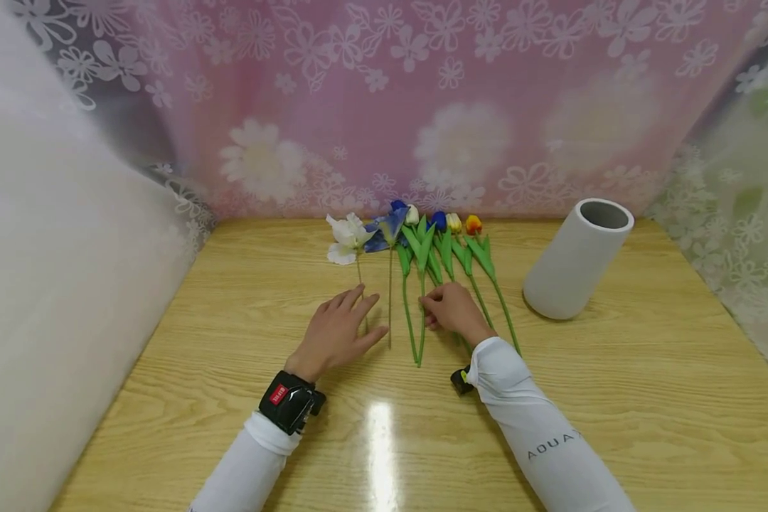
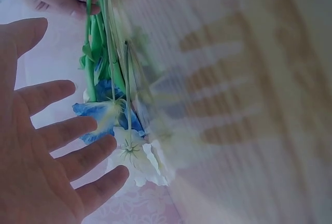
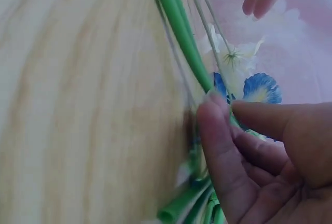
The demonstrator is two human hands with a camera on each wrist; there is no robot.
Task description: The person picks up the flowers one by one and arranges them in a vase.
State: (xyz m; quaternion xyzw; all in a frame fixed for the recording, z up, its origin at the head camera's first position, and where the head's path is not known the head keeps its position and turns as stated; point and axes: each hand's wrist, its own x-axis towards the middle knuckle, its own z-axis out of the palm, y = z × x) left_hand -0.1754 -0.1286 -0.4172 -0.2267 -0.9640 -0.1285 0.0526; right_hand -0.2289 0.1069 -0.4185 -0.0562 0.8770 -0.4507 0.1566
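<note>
My right hand (image 1: 453, 310) pinches the green stem (image 3: 181, 32) of an artificial tulip between thumb and forefinger. Which bloom tops that stem is hard to tell. My left hand (image 1: 340, 328), fingers spread, is over the stem of a white flower (image 1: 347, 239) and holds nothing. Between the hands lies a thin-stemmed blue flower (image 1: 387, 229). Side by side on the table are several tulips, among them a white tulip (image 1: 412, 215), a blue tulip (image 1: 438, 221), a pale yellow tulip (image 1: 454, 223) and an orange tulip (image 1: 473, 225).
A tall white vase (image 1: 566, 270) stands right of the flowers on the wooden table (image 1: 646, 398), its dark mouth upward. Behind the table hangs a pink floral curtain (image 1: 371, 107). A pale sheet (image 1: 70, 249) borders the left side.
</note>
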